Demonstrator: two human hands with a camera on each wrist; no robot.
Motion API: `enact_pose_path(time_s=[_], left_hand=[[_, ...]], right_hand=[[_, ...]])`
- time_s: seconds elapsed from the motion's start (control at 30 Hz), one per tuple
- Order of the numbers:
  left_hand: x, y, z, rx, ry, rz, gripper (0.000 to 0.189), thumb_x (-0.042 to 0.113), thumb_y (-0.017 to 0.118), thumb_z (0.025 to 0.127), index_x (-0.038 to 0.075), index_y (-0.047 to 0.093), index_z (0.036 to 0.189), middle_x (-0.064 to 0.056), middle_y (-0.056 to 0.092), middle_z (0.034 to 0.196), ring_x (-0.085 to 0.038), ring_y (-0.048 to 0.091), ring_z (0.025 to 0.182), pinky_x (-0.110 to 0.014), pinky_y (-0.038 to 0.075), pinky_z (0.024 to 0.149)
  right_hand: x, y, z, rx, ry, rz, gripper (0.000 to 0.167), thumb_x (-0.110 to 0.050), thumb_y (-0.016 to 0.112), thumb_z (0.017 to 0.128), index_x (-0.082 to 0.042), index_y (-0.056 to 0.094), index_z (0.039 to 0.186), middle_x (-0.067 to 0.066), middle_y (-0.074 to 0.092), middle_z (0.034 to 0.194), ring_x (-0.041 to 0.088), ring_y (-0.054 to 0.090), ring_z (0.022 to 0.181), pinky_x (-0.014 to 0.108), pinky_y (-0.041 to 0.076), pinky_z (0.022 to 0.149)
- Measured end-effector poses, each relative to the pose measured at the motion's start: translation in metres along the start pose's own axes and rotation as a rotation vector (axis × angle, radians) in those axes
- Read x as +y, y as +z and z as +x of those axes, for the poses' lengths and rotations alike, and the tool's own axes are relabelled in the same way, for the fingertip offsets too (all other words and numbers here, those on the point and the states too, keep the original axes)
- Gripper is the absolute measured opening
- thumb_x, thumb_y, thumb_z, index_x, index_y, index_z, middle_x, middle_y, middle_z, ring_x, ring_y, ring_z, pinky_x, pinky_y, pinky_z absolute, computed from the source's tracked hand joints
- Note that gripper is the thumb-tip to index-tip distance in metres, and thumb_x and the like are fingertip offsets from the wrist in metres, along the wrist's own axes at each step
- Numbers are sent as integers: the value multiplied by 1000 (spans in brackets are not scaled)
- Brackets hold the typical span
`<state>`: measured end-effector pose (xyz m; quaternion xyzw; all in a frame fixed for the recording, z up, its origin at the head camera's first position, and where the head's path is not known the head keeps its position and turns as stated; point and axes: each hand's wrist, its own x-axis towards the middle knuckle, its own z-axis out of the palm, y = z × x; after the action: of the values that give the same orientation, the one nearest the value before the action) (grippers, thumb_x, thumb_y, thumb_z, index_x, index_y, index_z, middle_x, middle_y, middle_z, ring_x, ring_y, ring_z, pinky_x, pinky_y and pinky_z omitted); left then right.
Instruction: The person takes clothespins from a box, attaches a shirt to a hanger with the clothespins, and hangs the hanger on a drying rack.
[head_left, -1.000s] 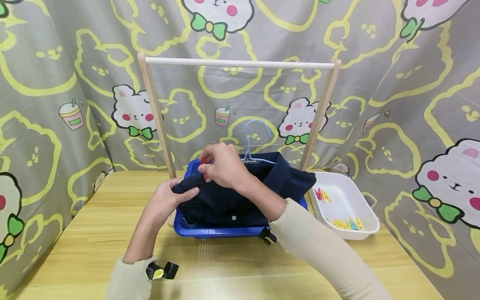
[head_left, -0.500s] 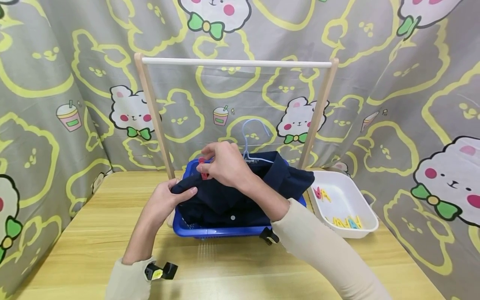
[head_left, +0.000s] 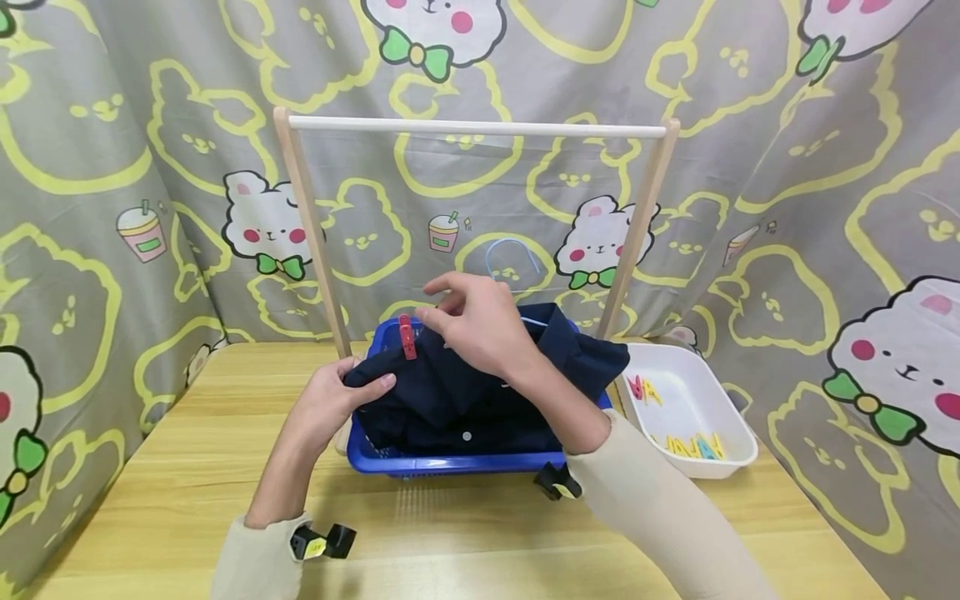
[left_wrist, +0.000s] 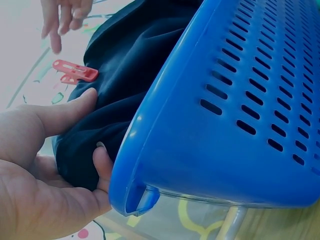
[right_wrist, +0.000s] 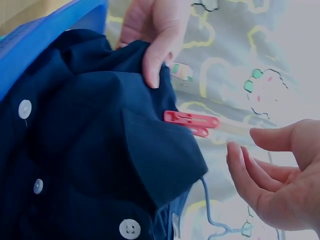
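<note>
A dark navy shirt (head_left: 442,408) with white buttons lies bunched in a blue plastic basket (head_left: 450,464). A light-blue hanger (head_left: 512,242) sits inside its collar, the hook sticking up. My left hand (head_left: 330,406) grips the shirt's left shoulder edge between thumb and fingers, close to the basket's corner. A red clothespin (head_left: 407,336) is clipped on the shirt near that shoulder, its handle ends pointing away from the cloth. Beside the clothespin, my right hand (head_left: 483,327) hovers over the collar with fingers parted; the right wrist view shows a gap between fingertips and clothespin (right_wrist: 192,120).
A rack with a white bar (head_left: 480,127) and wooden posts (head_left: 311,225) stands behind the basket. On the right, a white tray (head_left: 738,442) holds several yellow, red and blue clothespins (head_left: 705,447). A patterned curtain hangs behind the wooden table (head_left: 187,467).
My right hand has let go of the red clothespin and drawn back to the right. The clothespin stays on the shirt, and my left hand keeps its grip.
</note>
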<state>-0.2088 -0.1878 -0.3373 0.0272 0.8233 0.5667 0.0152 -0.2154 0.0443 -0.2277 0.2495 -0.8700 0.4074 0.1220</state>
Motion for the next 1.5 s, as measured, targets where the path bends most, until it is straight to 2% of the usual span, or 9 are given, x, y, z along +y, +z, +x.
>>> enact_pose_path(time_s=[0.37,0.53,0.7,0.8,1.03,1.3,1.5], left_hand=[[1,1,1,12,-6,7,48,43,76,91,2,64,112,-3,61,100,-24,52,104,-35,43,88],[1,1,1,9,-2,4,46,42,76,91,2,64,110,-2,59,98,-24,52,103,-35,42,87],[0,0,0,12,-5,-1,45,42,76,91,2,63,109,-3,59,98,-24,52,102,-35,42,86],[0,1,0,11,-6,2,46,43,76,91,2,63,108,-3,59,98,-24,52,102,-35,42,87],[1,0,1,20,6,-7,44,41,76,90,2,63,106,-1,56,93,-24,51,98,-34,42,84],[2,-2,2,24,0,-10,45,39,76,91,0,63,109,-4,58,98,-25,51,100,-34,43,85],[2,-4,2,26,4,-7,42,38,77,91,1,62,103,-3,56,93,-25,51,99,-34,42,83]], right_hand=[[21,-29,-21,102,11,122,19,-24,68,98,-12,74,113,10,75,90,26,71,65,35,57,66],[34,-36,-30,134,16,172,17,-21,68,98,-11,74,109,16,72,85,29,69,68,35,59,65],[49,-40,-42,172,60,203,18,-21,69,98,-8,75,109,20,71,84,35,69,75,33,59,64],[57,-44,-51,215,83,214,20,-22,69,98,-7,74,110,20,71,83,33,69,74,33,59,64],[73,-60,-71,350,72,242,23,-21,69,98,-2,74,109,20,71,81,22,68,69,31,59,62],[98,-75,-91,461,148,238,24,-21,68,99,1,73,108,-3,68,71,15,66,65,27,58,62],[113,-79,-97,506,196,236,25,-21,69,98,1,73,108,-8,69,70,10,66,61,23,57,62]])
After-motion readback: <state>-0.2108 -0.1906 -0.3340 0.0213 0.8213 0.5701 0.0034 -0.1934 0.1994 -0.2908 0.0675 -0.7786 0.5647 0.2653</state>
